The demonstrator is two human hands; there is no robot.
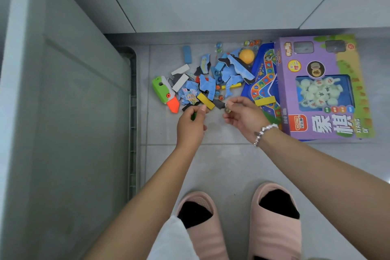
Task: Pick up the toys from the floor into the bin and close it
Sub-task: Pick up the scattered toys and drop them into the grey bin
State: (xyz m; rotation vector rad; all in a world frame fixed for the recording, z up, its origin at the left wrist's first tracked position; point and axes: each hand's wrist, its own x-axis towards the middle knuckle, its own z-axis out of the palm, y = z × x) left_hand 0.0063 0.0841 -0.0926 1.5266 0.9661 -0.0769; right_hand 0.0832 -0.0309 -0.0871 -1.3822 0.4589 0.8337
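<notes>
A heap of toys lies on the grey floor tiles: blue puzzle pieces (230,69), coloured blocks such as a yellow block (205,101), marbles (219,47), an orange ball (246,56) and a green-and-orange toy knife (165,93). My left hand (191,124) is closed on a small green piece at the heap's near edge. My right hand (242,115) pinches a small round marble-like thing just right of it. The large grey bin (63,112) fills the left side, its rim beside the heap.
A purple chess game box (322,91) lies on the right, partly over a blue board-game mat (263,78). A grey wall and skirting run behind the toys. My feet in pink slippers (276,221) stand on the near tiles.
</notes>
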